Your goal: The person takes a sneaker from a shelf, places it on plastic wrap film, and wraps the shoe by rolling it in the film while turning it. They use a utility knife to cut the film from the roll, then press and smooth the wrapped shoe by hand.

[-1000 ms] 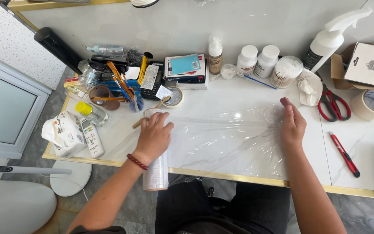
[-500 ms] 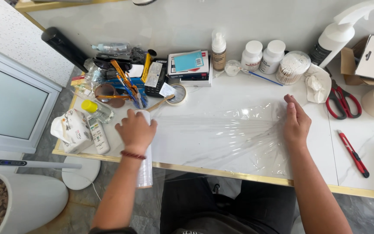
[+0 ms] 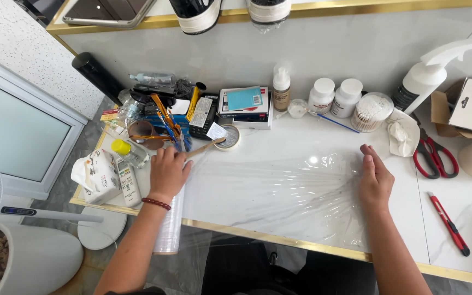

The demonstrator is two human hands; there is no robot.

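Head view: left hand clasped over roll of clear film, long axis running near-to-far, near end overhanging table edge. Film sheet stretched rightward from roll, flat on marble. Right hand flat, palm down, pinning sheet's far end, gripping nothing. Roll under left hand; sheet edge under right. Counted: one roll, one sheet, two white jars, one scissors, one red knife.
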